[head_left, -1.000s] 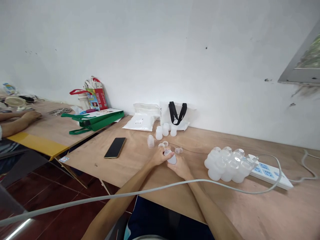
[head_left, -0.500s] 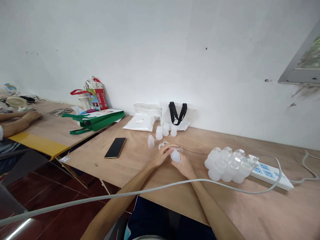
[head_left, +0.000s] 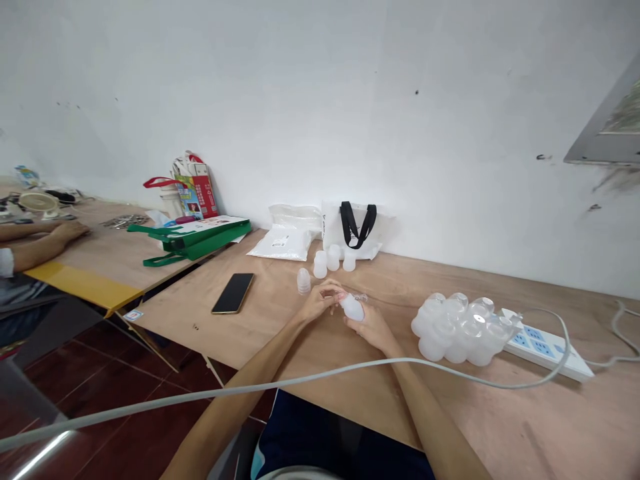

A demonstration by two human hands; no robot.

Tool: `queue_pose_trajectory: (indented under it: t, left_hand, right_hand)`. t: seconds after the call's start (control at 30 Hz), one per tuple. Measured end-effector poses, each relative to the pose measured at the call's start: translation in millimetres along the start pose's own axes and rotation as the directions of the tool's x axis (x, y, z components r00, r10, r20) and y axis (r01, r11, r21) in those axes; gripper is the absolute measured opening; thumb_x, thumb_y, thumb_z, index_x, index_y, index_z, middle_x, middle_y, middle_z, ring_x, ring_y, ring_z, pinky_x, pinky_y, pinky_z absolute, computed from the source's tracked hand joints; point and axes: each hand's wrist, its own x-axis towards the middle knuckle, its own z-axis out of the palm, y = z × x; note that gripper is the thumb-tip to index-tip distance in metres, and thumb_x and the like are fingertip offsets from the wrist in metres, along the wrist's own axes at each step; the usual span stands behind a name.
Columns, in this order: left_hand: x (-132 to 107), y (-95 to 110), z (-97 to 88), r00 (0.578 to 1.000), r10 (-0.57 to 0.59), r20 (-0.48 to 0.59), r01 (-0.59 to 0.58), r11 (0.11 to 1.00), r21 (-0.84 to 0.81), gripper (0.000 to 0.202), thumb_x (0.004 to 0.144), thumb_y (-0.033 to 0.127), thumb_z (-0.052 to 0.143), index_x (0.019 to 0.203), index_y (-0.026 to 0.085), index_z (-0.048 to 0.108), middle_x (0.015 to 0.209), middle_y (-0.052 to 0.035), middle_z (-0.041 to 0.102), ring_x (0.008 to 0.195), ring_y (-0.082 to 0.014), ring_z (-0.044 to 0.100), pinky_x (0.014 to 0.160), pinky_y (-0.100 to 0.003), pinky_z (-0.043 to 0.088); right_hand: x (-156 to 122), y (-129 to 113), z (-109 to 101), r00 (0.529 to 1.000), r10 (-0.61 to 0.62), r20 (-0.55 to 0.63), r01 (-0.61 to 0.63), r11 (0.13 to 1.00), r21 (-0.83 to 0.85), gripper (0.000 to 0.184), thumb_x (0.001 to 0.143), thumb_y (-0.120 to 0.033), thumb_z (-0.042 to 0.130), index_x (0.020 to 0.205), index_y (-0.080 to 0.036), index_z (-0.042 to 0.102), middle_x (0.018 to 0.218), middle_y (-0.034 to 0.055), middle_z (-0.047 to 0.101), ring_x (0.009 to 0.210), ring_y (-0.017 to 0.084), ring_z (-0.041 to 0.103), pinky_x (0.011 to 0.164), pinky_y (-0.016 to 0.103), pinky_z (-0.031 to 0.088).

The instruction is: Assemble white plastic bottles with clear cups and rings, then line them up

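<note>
My right hand [head_left: 373,328] is wrapped round a small frosted white plastic bottle [head_left: 353,308], which is tilted with its narrower end toward the left. My left hand [head_left: 319,301] is beside that end, its fingers bent together and close to it; whatever they pinch is too small to make out. Small clear plastic pieces [head_left: 361,297] lie just behind the bottle. A short stack of clear caps [head_left: 303,281] stands beyond my left hand. Several frosted bottles [head_left: 321,265] stand farther back. To my right is a clustered pack of similar bottles [head_left: 457,330].
A phone [head_left: 233,293] lies at left. White plastic packages [head_left: 283,245] and a bag with black handles [head_left: 330,230] rest by the wall. A power strip [head_left: 550,350] is at right; its cable [head_left: 300,377] crosses before me. Another person's hand [head_left: 70,231] rests on the neighbouring table.
My left hand has drawn slightly left, off the bottle's end, and its fingers have curled. The bottle has tipped a little in my right hand. The view has shifted slightly.
</note>
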Motion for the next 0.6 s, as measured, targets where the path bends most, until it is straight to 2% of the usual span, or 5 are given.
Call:
queue_pose_trajectory:
  t: [0.1,0.27,0.47,0.53,0.6]
  left_hand:
    - [0,-1,3.2,0.999,-0.023,-0.037,0.022,1.000,-0.008,0.046,0.077,0.056,0.080,0.089,0.012,0.072,0.103,-0.0064,0.056,0.062,-0.0080,0.056,0.040,-0.019,0.049]
    - [2,0,2.6,0.996,-0.082,-0.032,0.083,0.996,0.034,0.050,0.079,0.062,0.075,0.083,0.013,0.065,0.087,-0.0023,0.055,0.062,-0.0083,0.054,0.038,-0.015,0.045]
    - [1,-3,9.0,0.981,-0.191,-0.022,0.186,0.974,-0.132,0.049,0.073,0.058,0.082,0.083,0.015,0.062,0.080,-0.0016,0.057,0.065,-0.0110,0.055,0.040,-0.015,0.047]
    - [2,-6,15.8,0.973,-0.204,-0.107,0.178,0.960,-0.215,0.048,0.074,0.057,0.082,0.084,0.015,0.059,0.079,-0.0009,0.056,0.064,-0.0103,0.054,0.043,-0.017,0.049]
    - [5,-8,19.3,0.940,-0.188,-0.286,0.106,0.954,-0.280,0.049,0.079,0.061,0.075,0.085,0.017,0.056,0.077,0.0002,0.054,0.064,-0.0105,0.054,0.047,-0.020,0.051]
  right_hand:
    - [2,3,1,0.995,-0.008,0.097,0.005,1.000,0.025,0.029,0.080,-0.032,0.062,0.106,-0.023,0.072,0.083,-0.0006,0.073,0.067,0.018,0.065,0.065,0.029,0.050]
    - [6,5,2,0.993,0.069,0.092,-0.064,0.996,-0.060,0.032,0.081,-0.028,0.060,0.111,-0.023,0.069,0.076,-0.0024,0.070,0.063,0.018,0.065,0.063,0.027,0.047]
    - [2,-5,5,0.990,0.138,-0.002,-0.127,0.908,-0.399,0.037,0.086,-0.035,0.062,0.121,-0.023,0.065,0.097,0.0084,0.076,0.085,0.027,0.073,0.068,0.030,0.046]
    - [0,-9,6,0.986,0.162,-0.043,-0.160,0.837,-0.524,0.040,0.090,-0.038,0.060,0.125,-0.021,0.062,0.098,0.0122,0.076,0.089,0.031,0.074,0.070,0.032,0.047]
    - [-2,-11,7,0.985,0.162,-0.058,-0.165,0.788,-0.593,0.041,0.091,-0.036,0.060,0.130,-0.021,0.059,0.100,0.0135,0.077,0.092,0.032,0.074,0.072,0.033,0.047]
